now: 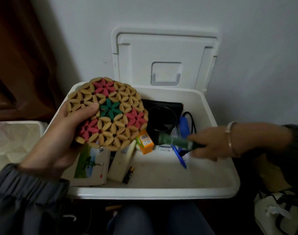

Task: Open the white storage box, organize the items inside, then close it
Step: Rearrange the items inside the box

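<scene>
Head view: left hand (60, 138) fingers round trivet (111, 112), right hand (211, 143) fingers round blurred green tube (175, 141) (box (153, 192) half-hidden)

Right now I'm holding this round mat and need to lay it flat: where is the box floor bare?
The bare floor is the front right of the box, between the battery, the blue pen and the near wall. The left side, with the book, and the back, around the black cup and orange carton, are crowded.
</scene>
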`<state>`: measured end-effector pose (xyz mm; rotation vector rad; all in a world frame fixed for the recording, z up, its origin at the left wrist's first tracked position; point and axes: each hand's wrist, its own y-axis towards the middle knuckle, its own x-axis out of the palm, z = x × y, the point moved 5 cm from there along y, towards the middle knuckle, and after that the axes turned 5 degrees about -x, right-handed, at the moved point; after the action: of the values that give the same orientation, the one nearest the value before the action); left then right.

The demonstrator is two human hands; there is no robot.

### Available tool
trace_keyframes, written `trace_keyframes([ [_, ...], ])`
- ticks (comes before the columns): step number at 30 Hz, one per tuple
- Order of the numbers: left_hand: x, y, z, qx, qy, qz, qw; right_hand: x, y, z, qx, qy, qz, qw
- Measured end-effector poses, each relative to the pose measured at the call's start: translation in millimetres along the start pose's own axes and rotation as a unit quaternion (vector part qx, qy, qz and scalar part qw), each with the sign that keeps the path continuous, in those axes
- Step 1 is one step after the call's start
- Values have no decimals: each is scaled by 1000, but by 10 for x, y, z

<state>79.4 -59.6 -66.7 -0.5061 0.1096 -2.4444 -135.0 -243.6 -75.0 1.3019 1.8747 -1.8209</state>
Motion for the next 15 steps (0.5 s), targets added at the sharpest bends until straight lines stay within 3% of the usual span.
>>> trace_keyframes([
  [2,39,24,23,-5,55,-41,998,-238,-219,115,-10,105,168,980],
  [4,149,68,-19,-31,104,-96,989,-377,-328,236,-34,212,331,919],
  [7,454,155,-98,-88,163,-202,962,-438,-275,390,-56,386,520,760],
  [9,676,240,-152,-113,240,-269,926,-425,-159,420,-59,458,583,668],
  [10,780,290,-202,-129,278,-296,904,-409,-95,412,-64,484,595,639],
  [12,943,395,-344,-178,330,-337,864,-369,32,379,-70,512,599,612],
  [15,1072,548,-568,-257,370,-355,819,-316,158,299,-71,500,594,626],
])
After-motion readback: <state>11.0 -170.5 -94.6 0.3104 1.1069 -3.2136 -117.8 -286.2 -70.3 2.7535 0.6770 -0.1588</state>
